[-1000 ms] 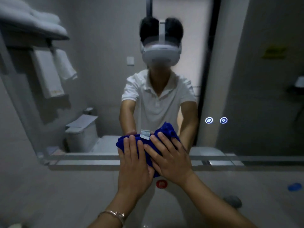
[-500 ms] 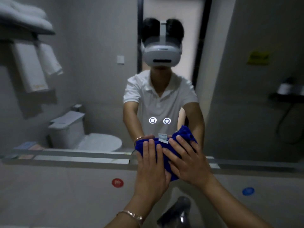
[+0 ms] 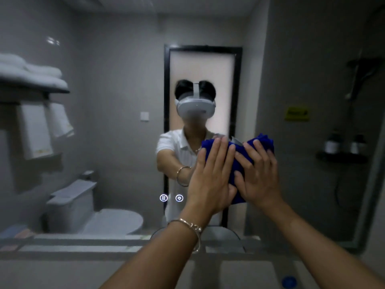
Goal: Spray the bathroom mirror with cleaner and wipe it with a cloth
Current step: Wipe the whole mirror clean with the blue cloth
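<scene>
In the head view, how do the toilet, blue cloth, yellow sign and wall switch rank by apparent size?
1. Toilet, reflected.
2. Blue cloth, much of it covered, so this gap is unsure.
3. Yellow sign.
4. Wall switch, clearly smallest.

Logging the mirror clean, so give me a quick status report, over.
Left hand and right hand flat, pressing blue cloth on mirror. Cloth bunched. Two lit touch icons sit lower left, clear of the cloth.

mirror (image 3: pixel 125 142): lit wavy-lines icon (image 3: pixel 163 198), sun icon (image 3: pixel 179 198) | yellow sign (image 3: pixel 296 114): wording too blurred to read
</scene>
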Demonstrator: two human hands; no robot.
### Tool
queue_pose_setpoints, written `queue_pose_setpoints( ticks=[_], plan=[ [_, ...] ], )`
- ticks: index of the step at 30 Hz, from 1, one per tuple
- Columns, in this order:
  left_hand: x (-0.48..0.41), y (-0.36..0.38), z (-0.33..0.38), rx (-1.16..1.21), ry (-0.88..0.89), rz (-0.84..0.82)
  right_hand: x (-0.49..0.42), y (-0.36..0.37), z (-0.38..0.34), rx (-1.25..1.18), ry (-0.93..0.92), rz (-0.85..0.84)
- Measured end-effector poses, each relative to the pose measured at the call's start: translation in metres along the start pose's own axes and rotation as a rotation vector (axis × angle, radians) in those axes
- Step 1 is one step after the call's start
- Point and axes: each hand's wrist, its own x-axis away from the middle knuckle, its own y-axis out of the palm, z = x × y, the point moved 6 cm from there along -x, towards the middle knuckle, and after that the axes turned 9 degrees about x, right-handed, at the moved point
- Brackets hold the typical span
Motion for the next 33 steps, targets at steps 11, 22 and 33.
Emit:
queue_pose_setpoints(
  ticks=[11, 22, 33],
  plan=[
    [-0.028, -0.088, -0.142, -0.168, 0.064, 0.142, -0.133, 0.006, -0.104, -0.012, 0.059, 0.003],
    [0.018, -0.161, -0.318, -0.154, -0.047, 0.183, -0.237, 0.012, -0.272, -0.094, -0.056, -0.025],
    [-0.003, -0.236, -0.451, -0.127, -0.078, 0.173, -0.355, 0.020, -0.364, -0.085, -0.159, -0.049]
  ],
)
